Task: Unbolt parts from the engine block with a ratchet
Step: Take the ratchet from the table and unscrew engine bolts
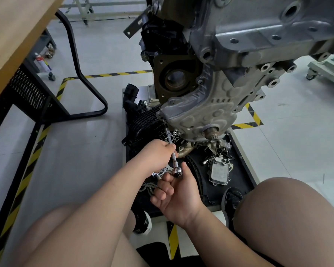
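Now ratchet point(176, 171) in right hand point(178, 197); left hand point(158, 153) apparently grips extension point(169, 137).

Left hand point(161, 149), centre of frame, curls its fingers round the ratchet point(174, 158) shaft, forearm extended from lower left. Right hand point(178, 193), just below, pinches the ratchet's head, forearm running to lower right

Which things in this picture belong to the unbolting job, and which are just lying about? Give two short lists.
In use: ratchet, extension bar, left hand, right hand, engine block.
Lying about: oil cooler, spray can, black intake manifold.
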Motion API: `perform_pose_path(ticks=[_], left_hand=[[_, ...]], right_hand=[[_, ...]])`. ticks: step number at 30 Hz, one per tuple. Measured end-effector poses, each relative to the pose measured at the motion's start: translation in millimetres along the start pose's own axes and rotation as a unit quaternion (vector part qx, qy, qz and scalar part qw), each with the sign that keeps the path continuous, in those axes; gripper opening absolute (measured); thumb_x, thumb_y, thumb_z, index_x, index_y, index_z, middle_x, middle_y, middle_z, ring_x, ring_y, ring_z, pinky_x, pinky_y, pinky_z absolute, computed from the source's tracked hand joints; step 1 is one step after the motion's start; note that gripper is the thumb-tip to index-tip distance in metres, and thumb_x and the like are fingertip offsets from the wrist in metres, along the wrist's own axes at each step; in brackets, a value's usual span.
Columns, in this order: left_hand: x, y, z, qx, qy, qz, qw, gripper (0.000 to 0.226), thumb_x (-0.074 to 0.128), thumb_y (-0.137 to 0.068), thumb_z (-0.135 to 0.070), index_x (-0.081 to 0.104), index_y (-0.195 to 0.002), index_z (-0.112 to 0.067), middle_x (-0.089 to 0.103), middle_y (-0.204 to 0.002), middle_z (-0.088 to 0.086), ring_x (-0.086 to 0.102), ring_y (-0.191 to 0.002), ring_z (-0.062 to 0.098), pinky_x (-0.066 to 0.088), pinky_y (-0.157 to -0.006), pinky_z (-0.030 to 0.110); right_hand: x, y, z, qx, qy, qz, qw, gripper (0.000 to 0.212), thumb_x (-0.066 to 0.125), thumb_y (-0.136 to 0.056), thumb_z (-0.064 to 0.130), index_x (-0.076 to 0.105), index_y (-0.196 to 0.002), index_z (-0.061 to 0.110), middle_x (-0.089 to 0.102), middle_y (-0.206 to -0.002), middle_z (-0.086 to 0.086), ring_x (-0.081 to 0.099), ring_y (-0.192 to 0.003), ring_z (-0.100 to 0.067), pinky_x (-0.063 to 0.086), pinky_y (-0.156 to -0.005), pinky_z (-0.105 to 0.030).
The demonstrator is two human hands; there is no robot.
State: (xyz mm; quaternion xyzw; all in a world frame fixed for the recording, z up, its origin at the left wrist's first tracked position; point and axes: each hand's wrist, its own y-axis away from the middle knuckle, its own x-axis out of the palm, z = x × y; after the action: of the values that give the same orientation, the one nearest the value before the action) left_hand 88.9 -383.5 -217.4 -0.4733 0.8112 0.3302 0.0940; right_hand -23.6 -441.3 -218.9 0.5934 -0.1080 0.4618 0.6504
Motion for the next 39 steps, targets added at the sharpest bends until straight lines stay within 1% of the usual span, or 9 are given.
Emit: perform_pose_path(ticks=[4,11,16,20,22,25,27,32,39], left_hand=[[-2,0,0,0.007,0.012,0.0,1.0,0.042,0.051,-0.095,-0.038,0.069,-0.06,-0.024,0.041,-0.04,-0.008,0.029,-0.027,0.007,0.023,-0.035,0.013],[-4,3,-2,0.003,-0.01,-0.001,1.0,0.039,0.051,-0.094,-0.041,0.07,-0.066,-0.022,0.033,-0.037,-0.01,0.027,-0.029,0.008,0.023,-0.036,0.016],[-5,3,-1,0.013,-0.03,-0.012,0.999,0.036,0.052,-0.095,-0.04,0.072,-0.07,-0.022,0.034,-0.034,-0.012,0.03,-0.029,0.005,0.026,-0.035,0.015],[-3,2,0,0.027,-0.052,-0.022,0.998,0.036,0.053,-0.094,-0.04,0.073,-0.07,-0.022,0.061,-0.055,0.001,0.051,-0.053,0.01,0.038,-0.054,0.024],[-3,1,0,0.026,-0.052,-0.022,0.998,0.038,0.053,-0.094,-0.04,0.071,-0.066,-0.021,0.057,-0.052,0.001,0.049,-0.051,0.012,0.037,-0.052,0.024],[-4,1,-1,0.006,-0.046,-0.021,0.999,0.04,0.053,-0.094,-0.042,0.066,-0.069,-0.013,0.031,-0.033,-0.013,0.03,-0.029,0.006,0.024,-0.035,0.015],[-3,0,-3,-0.014,-0.034,-0.018,0.999,0.039,0.051,-0.094,-0.042,0.065,-0.076,-0.01,0.028,-0.032,-0.014,0.026,-0.025,0.006,0.019,-0.031,0.011],[-3,2,-7,-0.042,0.014,0.005,0.999,0.038,0.047,-0.097,-0.036,0.068,-0.073,-0.015,0.037,-0.046,-0.003,0.029,-0.032,0.01,0.023,-0.037,0.015],[-4,6,-10,-0.051,0.003,0.037,0.998,0.039,0.046,-0.097,-0.041,0.069,-0.071,-0.023,0.06,-0.073,0.007,0.05,-0.06,0.017,0.032,-0.045,0.019]], right_hand=[[0,1,0,-0.02,0.043,-0.009,0.999,0.07,0.032,-0.094,0.067,0.054,-0.055,0.014,0.03,-0.042,-0.001,0.035,-0.036,-0.018,0.037,-0.051,-0.028],[-7,-6,-2,-0.128,0.175,-0.057,0.975,0.052,0.039,-0.098,0.056,0.055,-0.081,0.01,0.038,-0.048,0.002,0.038,-0.041,-0.016,0.039,-0.051,-0.027],[-15,-7,0,-0.221,0.361,-0.114,0.899,0.041,0.051,-0.099,0.04,0.059,-0.075,0.008,0.049,-0.046,0.003,0.049,-0.041,-0.013,0.043,-0.044,-0.021],[-19,-10,2,-0.262,0.466,-0.156,0.831,0.048,0.055,-0.096,0.041,0.054,-0.063,0.007,0.053,-0.044,0.001,0.051,-0.04,-0.011,0.039,-0.041,-0.016],[-18,-9,2,-0.252,0.444,-0.149,0.847,0.045,0.054,-0.096,0.04,0.055,-0.066,0.008,0.053,-0.045,0.002,0.051,-0.042,-0.012,0.041,-0.044,-0.019],[-11,-7,0,-0.178,0.25,-0.081,0.948,0.039,0.049,-0.1,0.041,0.058,-0.079,0.009,0.046,-0.049,0.001,0.044,-0.042,-0.015,0.041,-0.047,-0.025],[-8,-6,1,-0.11,0.118,-0.038,0.986,0.042,0.044,-0.1,0.046,0.056,-0.079,0.012,0.04,-0.05,0.002,0.037,-0.041,-0.014,0.038,-0.05,-0.026],[-3,-2,6,-0.013,-0.014,-0.006,1.0,0.048,0.045,-0.095,0.05,0.057,-0.064,0.016,0.034,-0.048,0.004,0.034,-0.04,-0.012,0.039,-0.054,-0.026],[0,1,6,0.015,-0.065,0.021,0.998,0.049,0.048,-0.089,0.052,0.059,-0.057,0.017,0.034,-0.043,0.005,0.035,-0.036,-0.012,0.043,-0.049,-0.022]])
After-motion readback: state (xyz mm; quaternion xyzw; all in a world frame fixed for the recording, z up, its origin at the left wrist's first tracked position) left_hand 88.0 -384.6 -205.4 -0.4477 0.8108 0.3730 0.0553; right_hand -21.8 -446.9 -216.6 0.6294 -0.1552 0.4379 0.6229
